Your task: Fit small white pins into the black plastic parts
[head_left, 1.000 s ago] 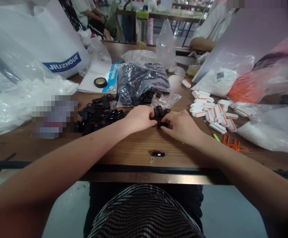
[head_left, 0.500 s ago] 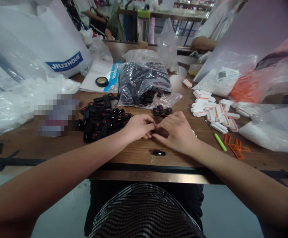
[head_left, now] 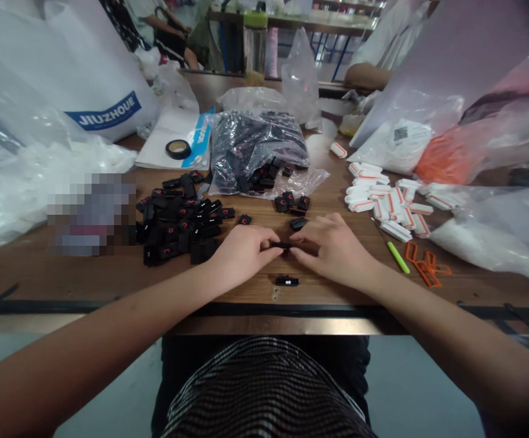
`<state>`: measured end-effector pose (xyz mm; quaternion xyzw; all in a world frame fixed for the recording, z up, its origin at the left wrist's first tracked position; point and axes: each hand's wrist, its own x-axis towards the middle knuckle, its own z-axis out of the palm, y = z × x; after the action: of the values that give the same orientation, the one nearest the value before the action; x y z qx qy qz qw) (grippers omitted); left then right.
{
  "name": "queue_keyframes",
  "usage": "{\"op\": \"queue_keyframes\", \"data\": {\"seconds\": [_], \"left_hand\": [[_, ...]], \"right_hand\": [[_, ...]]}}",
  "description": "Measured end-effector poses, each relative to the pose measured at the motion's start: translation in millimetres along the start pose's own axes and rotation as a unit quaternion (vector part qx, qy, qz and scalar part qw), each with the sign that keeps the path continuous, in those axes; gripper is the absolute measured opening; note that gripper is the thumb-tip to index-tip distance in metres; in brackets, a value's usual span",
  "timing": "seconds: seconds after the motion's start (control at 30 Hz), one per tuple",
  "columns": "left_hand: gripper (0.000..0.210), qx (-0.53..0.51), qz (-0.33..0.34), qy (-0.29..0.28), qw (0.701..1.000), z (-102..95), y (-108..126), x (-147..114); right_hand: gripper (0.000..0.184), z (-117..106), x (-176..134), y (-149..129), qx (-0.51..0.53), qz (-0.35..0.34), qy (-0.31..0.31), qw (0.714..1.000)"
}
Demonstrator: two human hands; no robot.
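Between my two hands, just above the table, is a small black plastic connector housing (head_left: 281,245). My left hand (head_left: 250,246) pinches its left end between thumb and fingers, and my right hand (head_left: 332,246) pinches its right end. Nearer the table edge lies another black connector housing (head_left: 287,281), with two white dots on its side. A few black pieces with red marks (head_left: 290,202) rest beyond my fingers, and one dark piece (head_left: 298,224) lies close to my right fingertips. Left of my left hand spreads a pile of black connectors (head_left: 185,222).
An open clear bag of black parts (head_left: 259,149) lies behind. White pieces with orange strips (head_left: 392,204), a green-handled tool (head_left: 397,257) and orange frames (head_left: 426,264) are on the right. Black tape (head_left: 177,149) sits on papers. Plastic bags (head_left: 41,176) flank both sides.
My hands have come slightly apart and lower, so the black housing between them now shows. A dark piece and a red-marked one beside my hands have come into view. The camera view shifted slightly.
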<state>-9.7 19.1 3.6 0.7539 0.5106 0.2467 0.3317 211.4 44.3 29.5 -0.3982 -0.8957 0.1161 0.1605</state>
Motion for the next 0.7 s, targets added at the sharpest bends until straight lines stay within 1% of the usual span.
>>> {"op": "queue_keyframes", "data": {"seconds": [0.07,0.1,0.17,0.23,0.27,0.33,0.4,0.47,0.53,0.6,0.7], "left_hand": [[0.011,0.049,0.041,0.020,0.998,2.1,-0.2,-4.2],[0.011,0.055,0.046,0.028,0.997,3.3,-0.1,-6.1],[0.011,0.050,0.044,0.034,0.997,5.5,0.6,-8.9],[0.011,0.043,0.041,0.029,0.998,7.2,1.3,-10.2],[0.011,0.043,0.041,0.027,0.998,7.9,1.6,-10.4],[0.011,0.053,0.043,0.021,0.997,9.0,1.4,-10.5],[0.012,0.062,0.049,0.017,0.997,9.8,1.0,-11.1],[0.019,0.076,0.062,0.013,0.995,10.0,1.4,-12.1],[0.031,0.105,0.073,0.003,0.992,8.8,3.6,-12.9],[0.036,0.137,0.075,-0.018,0.988,6.1,6.9,-12.6],[0.027,0.145,0.075,-0.051,0.985,0.3,10.9,-9.9]], "right_hand": [[0.019,-15.3,-10.7,14.3,0.027,0.048,0.018,0.998],[0.020,-23.0,-18.2,23.6,0.037,0.087,0.028,0.995],[0.020,-35.5,-36.1,42.5,0.026,0.176,0.023,0.984],[0.020,-41.8,-53.8,56.2,0.016,0.229,0.019,0.973],[0.020,-42.6,-61.0,59.7,0.019,0.239,0.021,0.971],[0.021,-40.4,-69.9,59.2,0.034,0.234,0.029,0.971],[0.020,-35.6,-71.2,51.4,0.052,0.211,0.042,0.975],[0.018,-30.5,-66.5,40.8,0.066,0.178,0.053,0.980],[0.016,-26.7,-59.1,31.9,0.073,0.150,0.062,0.984],[0.016,-25.2,-52.1,26.2,0.078,0.139,0.071,0.985],[0.017,-27.5,-46.3,22.6,0.085,0.147,0.082,0.982]]}}
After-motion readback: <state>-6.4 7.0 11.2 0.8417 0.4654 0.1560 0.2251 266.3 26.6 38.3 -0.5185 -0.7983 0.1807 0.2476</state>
